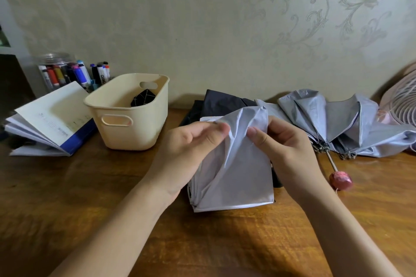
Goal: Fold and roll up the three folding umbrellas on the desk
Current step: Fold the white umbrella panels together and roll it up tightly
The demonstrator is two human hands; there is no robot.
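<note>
Here, both hands are working on the white umbrella, which is lying at the centre of the frame on the wooden desk, its straight hem pointing toward the lower edge. The step is judged to be the pleating of the canopy panels ahead of rolling. For a clean result, the whole canopy should be lying flat with every panel turned the same way; each panel is then being drawn out to its full length, and the crease between two ribs is being run down from the top to the hem before the next one is taken. The left hand is pinching a raised fold near the top between thumb and forefinger, the other fingers loosely curled. The right hand is gripping the neighbouring fold, thumb on the front and fingers curled behind the cloth. The pinch points are sitting close together, so only a narrow strip is being tensioned; light, even tension is advised, since the thin fabric is likely slipping and wrinkling easily. Several pleats are already stacking at the umbrella's left edge. To the right of centre, the grey umbrella is sprawling half open and unfolded, its pink handle pointing toward the lower right. Just behind the white one, the dark umbrella is lying loosely crumpled, mostly hidden.
</note>
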